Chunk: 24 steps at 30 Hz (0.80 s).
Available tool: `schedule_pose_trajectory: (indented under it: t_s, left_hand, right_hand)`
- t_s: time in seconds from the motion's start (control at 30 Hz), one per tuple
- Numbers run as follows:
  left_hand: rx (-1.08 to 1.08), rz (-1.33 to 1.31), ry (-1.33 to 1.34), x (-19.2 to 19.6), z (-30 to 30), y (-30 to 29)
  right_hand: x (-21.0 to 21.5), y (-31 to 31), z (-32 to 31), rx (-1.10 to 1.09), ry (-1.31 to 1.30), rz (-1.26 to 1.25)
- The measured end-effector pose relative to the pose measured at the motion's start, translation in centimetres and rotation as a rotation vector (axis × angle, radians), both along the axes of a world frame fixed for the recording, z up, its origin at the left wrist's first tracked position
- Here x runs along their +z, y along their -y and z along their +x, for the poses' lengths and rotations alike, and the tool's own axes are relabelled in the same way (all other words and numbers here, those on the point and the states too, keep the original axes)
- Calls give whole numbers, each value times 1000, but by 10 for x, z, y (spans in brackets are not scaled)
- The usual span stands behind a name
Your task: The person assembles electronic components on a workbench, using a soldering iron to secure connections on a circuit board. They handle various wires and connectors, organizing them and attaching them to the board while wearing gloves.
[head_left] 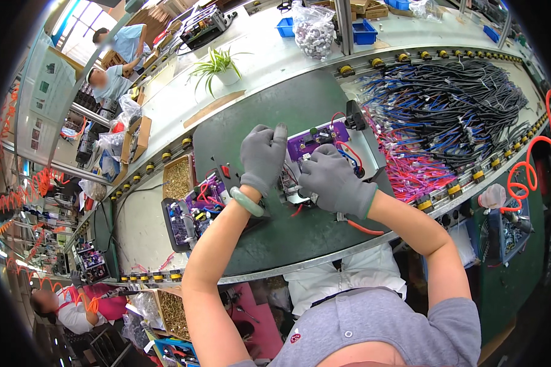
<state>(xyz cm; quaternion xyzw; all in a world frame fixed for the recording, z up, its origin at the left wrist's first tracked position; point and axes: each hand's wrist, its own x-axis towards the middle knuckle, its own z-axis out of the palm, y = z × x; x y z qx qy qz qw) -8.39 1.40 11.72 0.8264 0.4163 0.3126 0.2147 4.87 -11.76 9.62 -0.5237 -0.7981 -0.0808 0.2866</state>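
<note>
In front of me on the green mat is an open metal housing [373, 153] with a purple circuit board [315, 139] and red and blue wires inside. My left hand [264, 158], in a grey glove, is closed at the housing's left end, its thumb along the edge. My right hand [335, 182], also gloved, reaches into the near part of the housing with bent fingers pressed together; whatever they grip is hidden. A second open unit [193, 211] with purple boards and wires sits left of my left forearm. Red-handled pliers [364, 227] lie just nearer than my right hand.
A large heap of black, blue and pink wire harnesses [453, 116] lies to the right. Roller tracks [456, 191] edge the bench. Beyond the mat [251, 113] stand a potted plant [226, 74] and blue bins [365, 33]. A box of small brass-coloured parts [177, 178] sits left. Co-workers are farther left.
</note>
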Motion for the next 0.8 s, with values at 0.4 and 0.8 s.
schedule_pose_trajectory:
  t_s: [0.4,0.8]
  left_hand:
    - [44,-7,-6,-2,1,1]
    - [-31,91,-34,2,-3,-1]
  right_hand:
    - [-1,-20,-5,103,200,-143]
    - [11,-39,-15,-206,-195,-447]
